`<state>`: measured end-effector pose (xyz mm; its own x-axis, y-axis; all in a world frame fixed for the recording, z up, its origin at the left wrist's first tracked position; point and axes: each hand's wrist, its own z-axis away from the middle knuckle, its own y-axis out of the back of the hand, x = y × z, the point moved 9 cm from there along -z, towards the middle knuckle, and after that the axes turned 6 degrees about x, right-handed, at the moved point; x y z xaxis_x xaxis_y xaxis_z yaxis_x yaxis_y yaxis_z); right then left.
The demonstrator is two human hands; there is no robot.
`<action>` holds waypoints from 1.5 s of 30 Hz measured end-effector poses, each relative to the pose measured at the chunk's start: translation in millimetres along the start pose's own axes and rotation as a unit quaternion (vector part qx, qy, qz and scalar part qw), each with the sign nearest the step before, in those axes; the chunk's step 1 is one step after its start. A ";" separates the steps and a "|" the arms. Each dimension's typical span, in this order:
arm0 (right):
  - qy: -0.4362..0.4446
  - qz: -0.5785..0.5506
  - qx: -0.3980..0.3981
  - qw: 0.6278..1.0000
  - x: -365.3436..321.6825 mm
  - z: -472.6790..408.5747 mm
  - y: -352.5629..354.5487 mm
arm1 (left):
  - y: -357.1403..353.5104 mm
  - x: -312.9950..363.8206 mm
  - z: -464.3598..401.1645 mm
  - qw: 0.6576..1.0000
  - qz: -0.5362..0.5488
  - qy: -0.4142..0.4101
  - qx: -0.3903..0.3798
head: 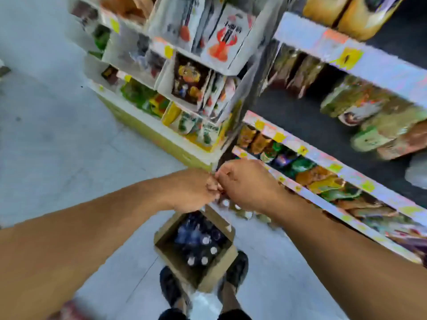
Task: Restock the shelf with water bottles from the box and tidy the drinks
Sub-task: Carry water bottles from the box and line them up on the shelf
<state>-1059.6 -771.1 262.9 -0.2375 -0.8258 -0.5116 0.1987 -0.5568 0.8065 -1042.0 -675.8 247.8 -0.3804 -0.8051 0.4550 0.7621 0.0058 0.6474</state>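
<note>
An open cardboard box (pixel 225 262) stands on the floor between my feet. Several water bottles (pixel 203 241) with white caps stand inside it. Above the box my left hand (pixel 191 190) and my right hand (pixel 245 183) meet, knuckles touching and fingers curled inward. The blur hides whether anything is pinched between them. A few more white-capped bottles (pixel 240 210) stand low beside the bottom shelf, partly hidden under my right hand.
Long shelves (pixel 323 162) of snack bags run along the right. An end display (pixel 184 84) of hanging packets stands ahead. Grey floor (pixel 57 146) stretches to the left. My dark shoes (pixel 171 287) flank the box, and pale plastic (pixel 203 301) lies between them.
</note>
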 end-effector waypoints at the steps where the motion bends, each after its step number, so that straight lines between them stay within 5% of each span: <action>1: -0.013 -0.015 -0.030 0.999 12.5 -6.5 -47.5 | -28.9 -37.9 -13.6 1.000 0.011 0.025 -0.014; 8: -0.173 -0.066 -0.170 0.968 128.3 -7.3 -331.6 | -229.8 -227.7 -66.2 0.969 0.120 0.203 -0.079; 14: -0.262 -0.061 -0.188 0.945 203.0 -23.6 -469.2 | -334.8 -291.4 -124.3 0.956 0.159 0.248 -0.005; 18: -0.286 -0.028 -0.186 0.940 240.9 -40.7 -530.5 | -399.2 -308.1 -163.8 0.948 0.195 0.245 -0.057; 23: -0.222 0.021 -0.209 0.952 244.0 -50.2 -581.0 | -438.4 -326.8 -190.3 0.932 0.235 0.270 -0.055; 30: -0.063 0.033 -0.419 0.905 199.6 -2.0 -656.1 | -446.4 -353.7 -200.9 0.911 0.264 0.316 0.002; 45: -0.108 0.026 -0.312 0.943 169.4 1.1 -603.1 | -392.6 -346.6 -166.2 0.905 0.277 0.321 0.025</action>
<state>-1220.7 -575.1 -309.8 -0.3879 -0.8529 -0.3494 0.7208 -0.5170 0.4617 -1122.2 -497.6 -265.7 0.4487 -0.8490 0.2791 0.7119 0.5284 0.4626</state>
